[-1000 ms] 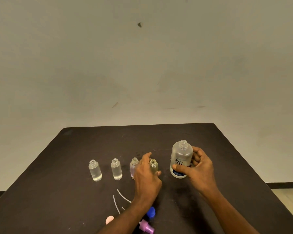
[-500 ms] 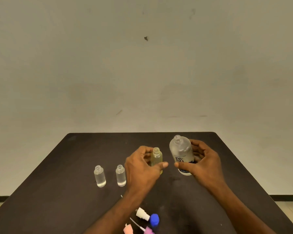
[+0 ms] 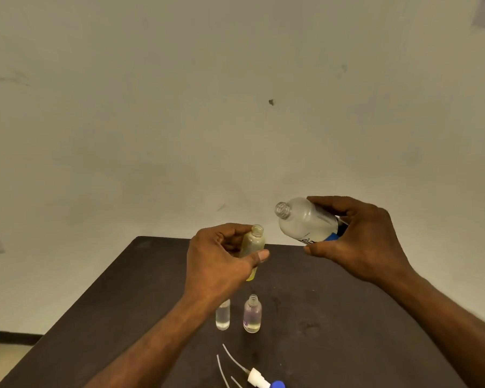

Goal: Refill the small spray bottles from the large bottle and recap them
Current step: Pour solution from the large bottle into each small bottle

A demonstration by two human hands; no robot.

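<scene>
Frosted plastic, large bottle (image 3: 305, 222) — head view, the only one. Uncapped, tipped neck-down to the left, lifted above the far edge of the tabletop (image 3: 333, 317); blue label band near its base. Right hand (image 3: 359, 236) closed round its lower body, likely angling the mouth toward the small neck beside it for pouring.

Yellowish small bottle (image 3: 253, 247) — open, nearly upright, clamped between thumb and fingers of the left hand (image 3: 219, 259), raised just below and left of the large mouth; the two mouths near but apart. No stream visible.

Two more small bottles (image 3: 252, 317) — uncapped, standing mid-tabletop side by side, the left one partly behind the left forearm; each holds some clear liquid, the right one faintly violet.

Spray heads (image 3: 259, 380) with thin dip tubes — lying at the near edge, white and blue pieces, set aside for recapping.
</scene>
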